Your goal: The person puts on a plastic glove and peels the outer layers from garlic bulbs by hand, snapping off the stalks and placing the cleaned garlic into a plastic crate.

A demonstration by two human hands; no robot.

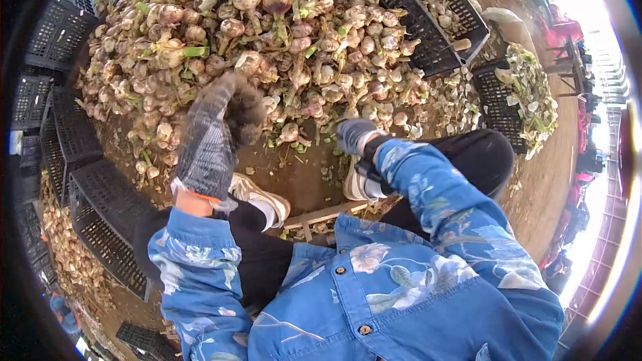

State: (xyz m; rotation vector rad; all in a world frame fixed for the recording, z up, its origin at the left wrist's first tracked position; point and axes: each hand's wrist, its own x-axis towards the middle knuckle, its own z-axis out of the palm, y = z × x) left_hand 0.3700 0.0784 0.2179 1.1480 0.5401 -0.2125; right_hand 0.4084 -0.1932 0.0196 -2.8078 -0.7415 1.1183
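A big heap of garlic bulbs (267, 33) with trimmed stems lies in front of me. My left hand (217, 124), in a dark grey knit glove with a clear plastic layer at the wrist, reaches to the heap's near edge. Motion smears its fingers, so their grip is hidden. My right hand (356, 136), also gloved, is closed beside the heap, above my right shoe (361, 180). Whatever it may hold does not show. Between the hands, a loose garlic bulb (289, 133) rests on the brown ground among stem scraps.
Black plastic crates (110, 200) stand along the left. Another black crate (418, 23) with garlic leans at the upper right. Near it, a crate (498, 103) overflows with trimmings (531, 93). A wooden strip (326, 216) lies between my feet. More garlic (70, 227) is spread at far left.
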